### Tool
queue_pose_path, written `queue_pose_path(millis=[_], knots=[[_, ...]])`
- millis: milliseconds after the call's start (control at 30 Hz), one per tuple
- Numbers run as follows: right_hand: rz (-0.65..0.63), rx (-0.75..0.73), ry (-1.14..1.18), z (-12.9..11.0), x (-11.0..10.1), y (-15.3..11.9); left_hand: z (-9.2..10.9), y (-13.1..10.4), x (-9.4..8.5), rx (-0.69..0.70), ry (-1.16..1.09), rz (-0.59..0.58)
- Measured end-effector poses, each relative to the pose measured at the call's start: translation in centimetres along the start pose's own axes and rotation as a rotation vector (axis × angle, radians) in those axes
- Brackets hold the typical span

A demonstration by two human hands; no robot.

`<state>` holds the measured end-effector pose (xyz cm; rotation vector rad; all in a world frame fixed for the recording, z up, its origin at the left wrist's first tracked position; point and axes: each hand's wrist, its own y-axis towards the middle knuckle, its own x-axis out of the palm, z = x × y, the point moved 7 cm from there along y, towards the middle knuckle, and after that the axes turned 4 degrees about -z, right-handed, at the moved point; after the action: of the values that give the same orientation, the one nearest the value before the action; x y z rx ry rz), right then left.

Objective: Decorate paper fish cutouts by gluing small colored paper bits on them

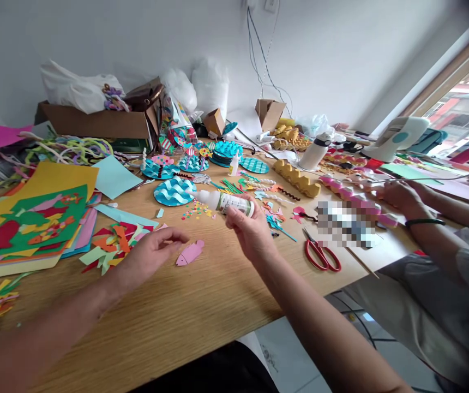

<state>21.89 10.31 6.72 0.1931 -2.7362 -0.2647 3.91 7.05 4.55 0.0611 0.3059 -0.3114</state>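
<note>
A white glue bottle (234,203) with a printed label lies nearly level in my right hand (253,232), its nozzle pointing left. My fingers wrap round it above the table. Over the wood to the left hovers my left hand (155,248), fingers loosely curved and apart, holding nothing. Just beside its fingertips a pink paper fish (190,253) with a small eye and a drawn line lies flat. Behind the bottle's nozzle is a round blue disc (174,191) with wavy pale strips. Small coloured paper dots (197,210) are scattered below the nozzle.
Red-handled scissors (322,255) lie to the right. Paper scraps (115,240) and stacked coloured sheets (34,218) cover the left side. Decorated blue discs (158,168) and a smaller glue bottle (233,164) stand farther back. Another person's hands (400,196) work at the right.
</note>
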Motion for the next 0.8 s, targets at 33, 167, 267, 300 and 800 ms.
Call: queue_pose_path(millis=[33, 167, 267, 300, 800], knots=[[-0.010, 0.003, -0.053, -0.3, -0.5, 0.3, -0.2, -0.4, -0.6, 0.067, 0.167, 0.009], [-0.092, 0.041, -0.183, -0.5, -1.2, 1.5, -0.8, -1.9, -0.3, 0.335, 0.637, -0.062], [-0.206, 0.075, -0.268, 0.1, -0.1, 2.1, -1.1, -2.7, 1.2, 0.443, 0.808, -0.129], [-0.245, 0.072, -0.300, 0.3, 0.5, 2.2, -1.2, -2.9, 1.5, 0.476, 0.842, -0.133], [-0.367, -0.114, -0.780, 2.5, 3.1, 0.1, -1.2, -4.0, 2.2, 0.627, 1.011, -0.107]])
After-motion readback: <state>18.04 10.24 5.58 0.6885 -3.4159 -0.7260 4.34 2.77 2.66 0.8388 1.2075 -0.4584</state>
